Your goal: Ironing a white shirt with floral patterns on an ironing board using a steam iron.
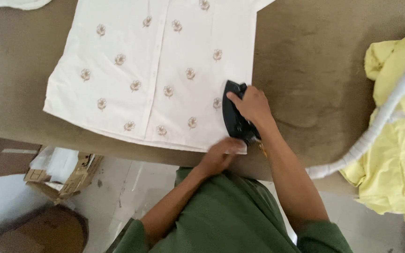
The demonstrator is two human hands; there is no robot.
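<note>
A white button-front shirt (155, 70) with small tan flower motifs lies flat on a brown padded table (305, 61). My right hand (251, 105) grips the handle of a black iron (234, 117) that rests on the shirt's lower right corner. My left hand (221, 154) presses flat on the shirt's hem at the table's front edge, just below the iron, fingers spread, holding nothing.
A crumpled yellow garment (397, 154) lies at the right edge of the table, with a white wrapped cord (380, 117) arcing across it. An open cardboard box (64, 171) sits on the floor at the lower left. Another white cloth (19, 3) shows at the top left.
</note>
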